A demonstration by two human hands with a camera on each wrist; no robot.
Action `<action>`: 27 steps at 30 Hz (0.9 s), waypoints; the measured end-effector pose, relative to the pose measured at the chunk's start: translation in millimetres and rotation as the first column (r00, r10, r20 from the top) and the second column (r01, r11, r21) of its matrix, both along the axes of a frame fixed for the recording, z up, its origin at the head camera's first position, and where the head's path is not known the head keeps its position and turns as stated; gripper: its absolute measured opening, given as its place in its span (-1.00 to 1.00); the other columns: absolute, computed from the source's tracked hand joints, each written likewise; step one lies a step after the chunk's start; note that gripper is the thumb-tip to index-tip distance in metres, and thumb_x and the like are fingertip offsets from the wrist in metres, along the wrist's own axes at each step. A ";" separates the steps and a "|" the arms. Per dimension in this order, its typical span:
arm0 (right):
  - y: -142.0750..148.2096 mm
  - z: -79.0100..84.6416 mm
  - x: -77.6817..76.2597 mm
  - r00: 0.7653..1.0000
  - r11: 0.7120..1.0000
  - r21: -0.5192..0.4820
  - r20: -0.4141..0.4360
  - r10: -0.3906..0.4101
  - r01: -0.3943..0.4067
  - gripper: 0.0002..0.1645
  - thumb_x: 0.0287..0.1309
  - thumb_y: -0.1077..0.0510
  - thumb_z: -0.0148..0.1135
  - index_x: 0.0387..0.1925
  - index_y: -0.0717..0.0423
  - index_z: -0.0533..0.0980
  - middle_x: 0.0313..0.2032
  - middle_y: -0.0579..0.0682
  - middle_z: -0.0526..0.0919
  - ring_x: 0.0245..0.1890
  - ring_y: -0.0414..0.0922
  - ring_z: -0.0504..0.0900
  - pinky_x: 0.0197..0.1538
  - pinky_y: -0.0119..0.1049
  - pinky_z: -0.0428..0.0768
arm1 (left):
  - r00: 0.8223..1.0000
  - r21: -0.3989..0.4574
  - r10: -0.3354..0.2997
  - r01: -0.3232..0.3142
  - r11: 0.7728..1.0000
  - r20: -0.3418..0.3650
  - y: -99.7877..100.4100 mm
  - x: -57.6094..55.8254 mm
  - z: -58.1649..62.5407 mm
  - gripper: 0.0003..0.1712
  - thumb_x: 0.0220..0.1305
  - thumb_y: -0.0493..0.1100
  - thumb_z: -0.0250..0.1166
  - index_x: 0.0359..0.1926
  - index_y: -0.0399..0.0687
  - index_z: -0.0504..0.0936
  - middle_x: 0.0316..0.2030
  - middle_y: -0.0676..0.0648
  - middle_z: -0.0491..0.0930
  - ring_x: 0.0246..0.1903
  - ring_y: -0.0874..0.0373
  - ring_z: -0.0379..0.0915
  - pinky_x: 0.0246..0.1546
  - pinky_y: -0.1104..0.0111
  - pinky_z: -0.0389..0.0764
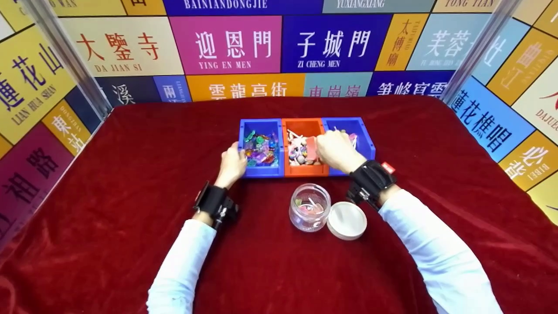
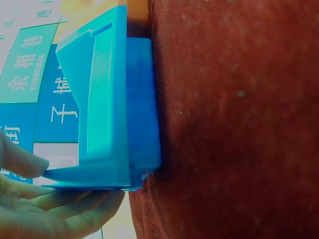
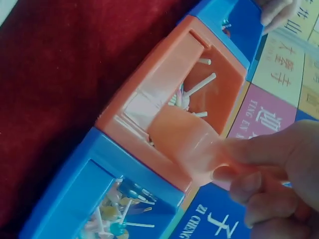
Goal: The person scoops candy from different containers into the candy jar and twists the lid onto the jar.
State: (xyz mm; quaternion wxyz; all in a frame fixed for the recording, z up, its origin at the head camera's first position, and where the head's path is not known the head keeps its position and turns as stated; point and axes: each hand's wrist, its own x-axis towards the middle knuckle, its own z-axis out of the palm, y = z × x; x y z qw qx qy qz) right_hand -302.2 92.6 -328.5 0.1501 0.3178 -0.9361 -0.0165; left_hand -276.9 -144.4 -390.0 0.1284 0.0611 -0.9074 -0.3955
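My left hand (image 1: 233,165) grips the outer side wall of the left blue bin (image 1: 261,172), thumb over its rim and fingers along the outside. This bin holds colorful translucent gem-like pieces (image 1: 260,150). In the right wrist view, my right hand (image 3: 276,174) pinches the handle of a translucent pink scoop (image 3: 189,142). The scoop's bowl dips into the middle orange bin (image 1: 307,171), among small beads and white-stemmed pieces (image 1: 297,146). My right hand partly covers the right blue bin (image 1: 369,150), where more small stemmed pieces (image 3: 117,214) lie.
In front of the bins stands a clear open jar (image 1: 308,220) with a few small pieces at its bottom. A round white lid (image 1: 347,220) lies right beside it. Dark red cloth (image 1: 270,270) covers the table, and panels with printed characters (image 1: 226,43) stand behind.
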 end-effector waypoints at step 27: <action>-5.6 23.8 -19.2 0.923 0.993 0.046 0.367 -0.116 0.107 -0.89 -0.06 0.26 0.06 -0.57 0.23 0.44 -0.49 0.18 0.51 -0.51 0.04 0.46 -0.48 -0.07 0.49 | 1.000 -0.034 -0.018 0.018 0.999 -0.018 -2.4 0.2 -0.5 -0.58 0.25 -0.33 -0.02 0.10 -0.48 0.32 -0.06 -0.42 0.45 0.00 -0.21 0.37 0.06 0.16 0.37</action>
